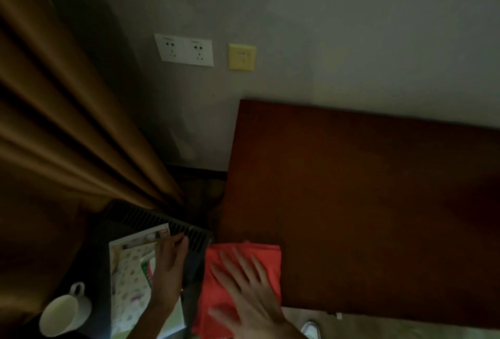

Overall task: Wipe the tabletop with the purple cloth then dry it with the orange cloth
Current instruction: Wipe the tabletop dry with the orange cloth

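Orange folded cloth [240, 281] lies on near-left corner of dark red-brown wooden tabletop [365, 203], partly overhanging edge. Right hand [243, 287] flat on it, fingers spread, gripping nothing. Left hand [169, 268] on patterned booklet [130, 281]; grip unclear. Purple cloth unseen. Advice: keep palm flat, even pressure, overlapping strokes toward far edge.

Cloth [243, 271] on tabletop [365, 203] corner, mug [63, 311] left.

One orange cloth [243, 279], two hands, one mug [63, 311], three wall plates.
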